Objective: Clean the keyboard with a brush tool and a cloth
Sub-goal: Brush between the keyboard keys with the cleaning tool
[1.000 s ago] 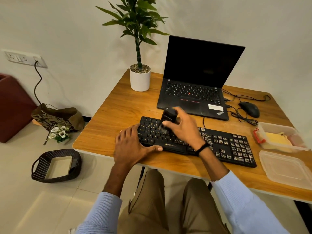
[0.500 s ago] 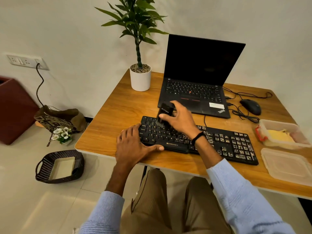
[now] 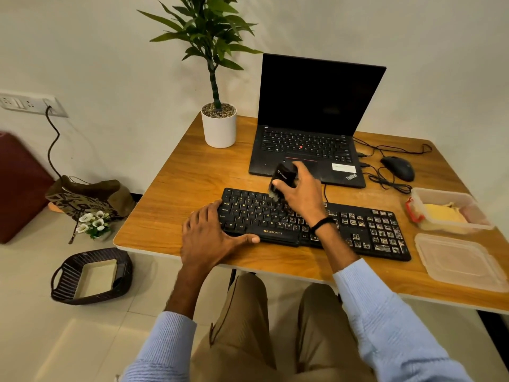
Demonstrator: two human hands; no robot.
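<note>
The wooden surface (image 3: pixel 179 194) fills the middle of the view. At its far side an open black laptop (image 3: pixel 316 106) shows a dark screen, with a potted plant (image 3: pixel 219 128) to its left. In front of the laptop lies the black keyboard (image 3: pixel 358 230), running left to right along the near half of the surface. At the right edge sits a clear tub (image 3: pixel 421 193) with the yellow cloth (image 3: pixel 440 216) inside, and its lid (image 3: pixel 460 260) lies just nearer. The left hand (image 3: pixel 209 238) lies flat at the keyboard's left end, fingers straight against that end and thumb stretched along the near edge. The right hand (image 3: pixel 303 197) hovers over the far rows, fingers curled round the black brush tool (image 3: pixel 283 175). The brush is tilted, with its bristles down on the upper keys left of centre. A black mouse (image 3: pixel 398 168) rests right of the laptop, its cable looped beside it.
</note>
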